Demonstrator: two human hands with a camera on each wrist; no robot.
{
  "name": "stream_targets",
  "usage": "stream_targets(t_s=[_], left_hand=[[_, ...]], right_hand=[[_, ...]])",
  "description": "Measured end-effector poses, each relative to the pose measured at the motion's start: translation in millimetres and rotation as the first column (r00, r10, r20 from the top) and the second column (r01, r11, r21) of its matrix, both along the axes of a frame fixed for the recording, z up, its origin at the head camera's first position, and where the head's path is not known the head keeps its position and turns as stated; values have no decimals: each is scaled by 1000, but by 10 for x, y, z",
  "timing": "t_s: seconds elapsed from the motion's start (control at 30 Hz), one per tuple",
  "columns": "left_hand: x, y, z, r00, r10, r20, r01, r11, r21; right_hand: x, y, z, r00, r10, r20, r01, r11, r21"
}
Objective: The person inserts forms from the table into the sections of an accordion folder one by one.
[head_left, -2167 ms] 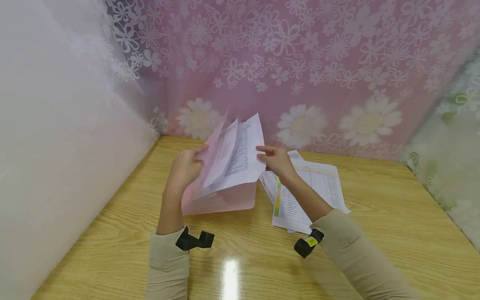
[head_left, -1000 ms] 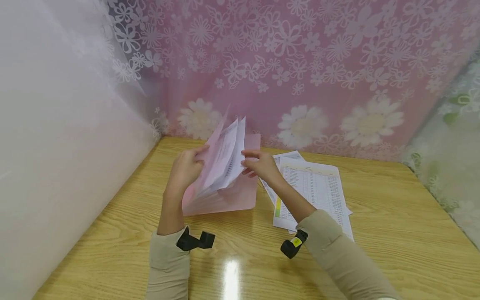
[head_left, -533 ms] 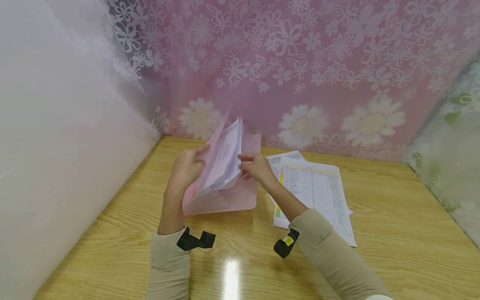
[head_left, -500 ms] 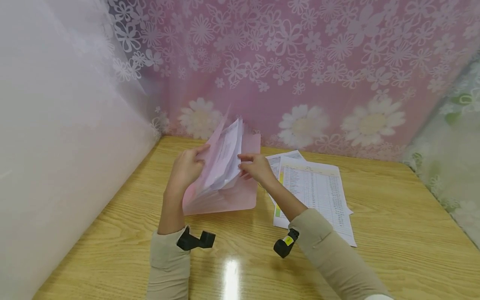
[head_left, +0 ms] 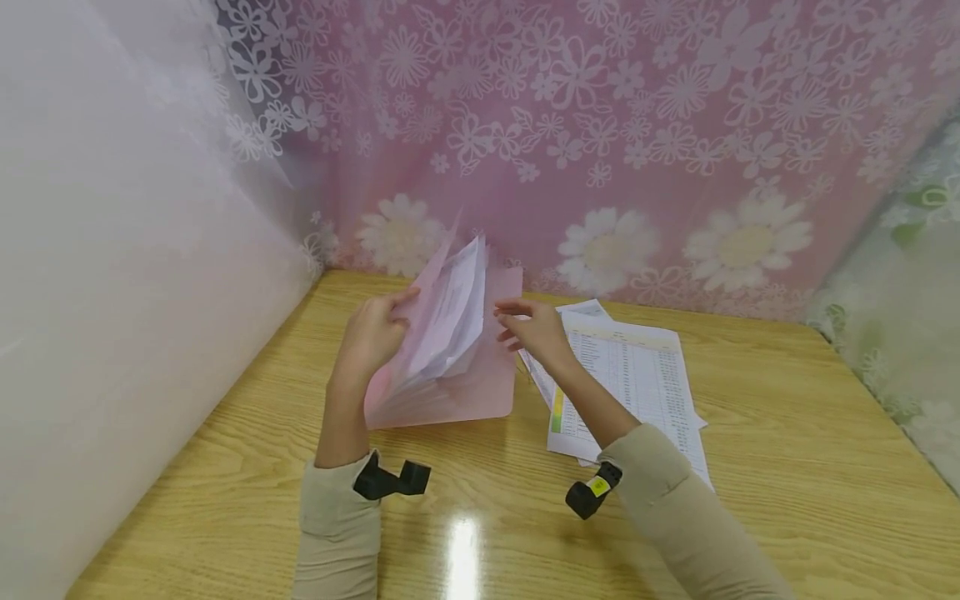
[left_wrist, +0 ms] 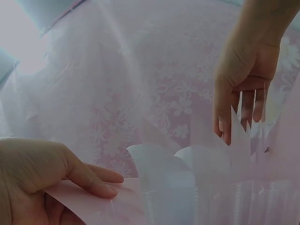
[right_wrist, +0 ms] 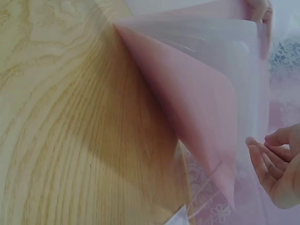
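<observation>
A pink folder [head_left: 476, 398] with clear pockets [head_left: 461, 329] stands partly opened on the table. White printed papers show inside the pockets. My left hand [head_left: 371, 337] pinches the folder's raised left cover between thumb and fingers, and the left wrist view shows the thumb lying on the pink cover [left_wrist: 124, 201]. Just right of the raised pockets is my right hand [head_left: 536, 333], its fingers loosely bent. In the right wrist view, that right hand [right_wrist: 281, 168] has thumb and fingertips apart, close by a clear pocket's edge. Whether they touch the pocket is hard to tell.
Several printed sheets [head_left: 637, 383] lie overlapping on the wooden table [head_left: 780, 450], right of the folder and partly under my right forearm. A pink flowered curtain [head_left: 570, 125] hangs behind. A pale wall [head_left: 150, 250] borders the left side.
My right hand turned a printed page leftward against the other pockets, then let go and moved back slightly to the right. The left hand stays on the cover.
</observation>
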State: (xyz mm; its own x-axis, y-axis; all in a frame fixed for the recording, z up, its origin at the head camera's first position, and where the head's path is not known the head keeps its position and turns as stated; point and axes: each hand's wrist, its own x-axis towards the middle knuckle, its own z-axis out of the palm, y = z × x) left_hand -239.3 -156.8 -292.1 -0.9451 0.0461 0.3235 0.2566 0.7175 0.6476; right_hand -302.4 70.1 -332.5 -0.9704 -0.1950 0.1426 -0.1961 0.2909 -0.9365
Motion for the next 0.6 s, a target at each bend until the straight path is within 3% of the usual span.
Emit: stream_targets(t_s=[0.3, 0.47, 0.57, 0.6], left_hand=[[-14, -10, -2, 1000, -2, -23, 2, 1000, -4], [-11, -24, -6, 1000, 1, -22, -1, 1000, 4], [0, -32, -5, 1000, 6, -14, -6, 1000, 12], [2, -34, -4, 1000, 7, -2, -7, 1000, 18]], right_hand=[[48, 590, -10, 999, -23, -42, 24, 1000, 5], [110, 976, -58, 998, -60, -24, 61, 997, 37], [155, 1196, -113, 995, -100, -27, 101, 994, 48], [46, 1347, -274, 996, -82, -30, 82, 997, 8]])
